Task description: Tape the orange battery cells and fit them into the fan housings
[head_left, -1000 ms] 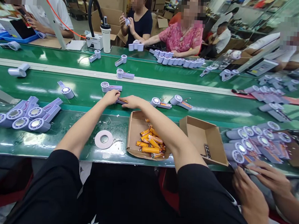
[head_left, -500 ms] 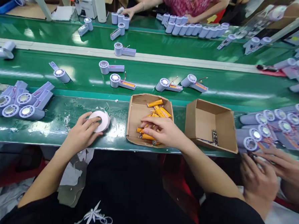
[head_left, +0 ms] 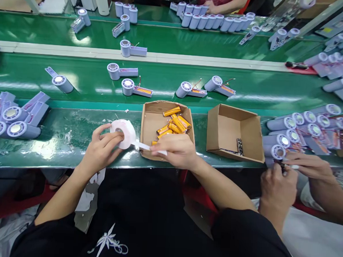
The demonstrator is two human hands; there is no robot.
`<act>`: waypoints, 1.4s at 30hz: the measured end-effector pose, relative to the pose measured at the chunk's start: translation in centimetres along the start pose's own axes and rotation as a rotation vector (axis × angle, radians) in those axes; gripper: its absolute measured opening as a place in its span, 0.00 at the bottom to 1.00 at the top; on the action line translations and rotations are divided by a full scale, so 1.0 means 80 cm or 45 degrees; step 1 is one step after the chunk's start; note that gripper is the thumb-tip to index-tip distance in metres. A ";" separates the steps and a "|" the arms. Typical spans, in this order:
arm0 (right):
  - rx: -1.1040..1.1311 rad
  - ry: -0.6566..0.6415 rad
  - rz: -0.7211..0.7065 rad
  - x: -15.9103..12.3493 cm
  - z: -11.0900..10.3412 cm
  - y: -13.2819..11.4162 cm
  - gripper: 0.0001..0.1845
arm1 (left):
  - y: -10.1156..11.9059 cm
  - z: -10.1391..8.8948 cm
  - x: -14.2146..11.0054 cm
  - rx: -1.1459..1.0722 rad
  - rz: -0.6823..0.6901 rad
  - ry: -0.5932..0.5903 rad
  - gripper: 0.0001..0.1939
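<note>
My left hand (head_left: 105, 146) grips a roll of white tape (head_left: 128, 134), with fingertips in its core, just above the green bench. From the roll a strip of tape (head_left: 142, 145) stretches right to my right hand (head_left: 177, 151), whose fingers are closed on the strip's free end. My right hand hangs over the front part of a shallow cardboard box (head_left: 145, 119). Inside that box lie several orange-wrapped battery cells (head_left: 176, 123), some hidden behind the hand.
A second cardboard box (head_left: 230, 150) holds a few dark strips. Lilac fan housings (head_left: 19, 122) cluster at left, with more (head_left: 289, 131) at right. Others lie along the green conveyor (head_left: 90, 78). A co-worker's hands (head_left: 280, 188) work at the right edge.
My right hand has moved from over the cells to hold the tape's end, drawing out a strip. The roll is now lifted and tilted in my left hand. The whole view has shifted slightly.
</note>
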State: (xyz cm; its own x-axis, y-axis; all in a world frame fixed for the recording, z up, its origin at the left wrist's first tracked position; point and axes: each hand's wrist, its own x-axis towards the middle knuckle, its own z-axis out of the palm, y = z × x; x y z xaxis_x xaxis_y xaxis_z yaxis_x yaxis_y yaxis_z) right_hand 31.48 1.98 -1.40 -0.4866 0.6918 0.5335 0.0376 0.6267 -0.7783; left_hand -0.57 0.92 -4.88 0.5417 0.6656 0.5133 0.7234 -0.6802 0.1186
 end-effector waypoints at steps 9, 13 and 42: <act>-0.190 -0.828 0.222 0.007 -0.033 -0.010 0.15 | -0.039 -0.004 -0.024 0.056 -0.095 0.221 0.25; -1.052 -0.500 0.456 0.055 -0.074 0.045 0.16 | -0.029 -0.006 -0.018 0.065 -0.077 0.253 0.25; -0.705 0.215 -0.606 0.000 -0.031 -0.003 0.27 | 0.046 -0.049 0.021 -0.204 0.364 -0.230 0.21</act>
State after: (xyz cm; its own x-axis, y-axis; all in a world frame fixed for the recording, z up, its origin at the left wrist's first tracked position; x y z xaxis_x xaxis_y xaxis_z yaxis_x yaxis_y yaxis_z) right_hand 33.65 2.74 -0.42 -0.4209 0.3183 0.8494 0.3118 0.9301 -0.1941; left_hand 1.32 -1.67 -0.26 0.7894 0.4756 0.3881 0.4636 -0.8763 0.1309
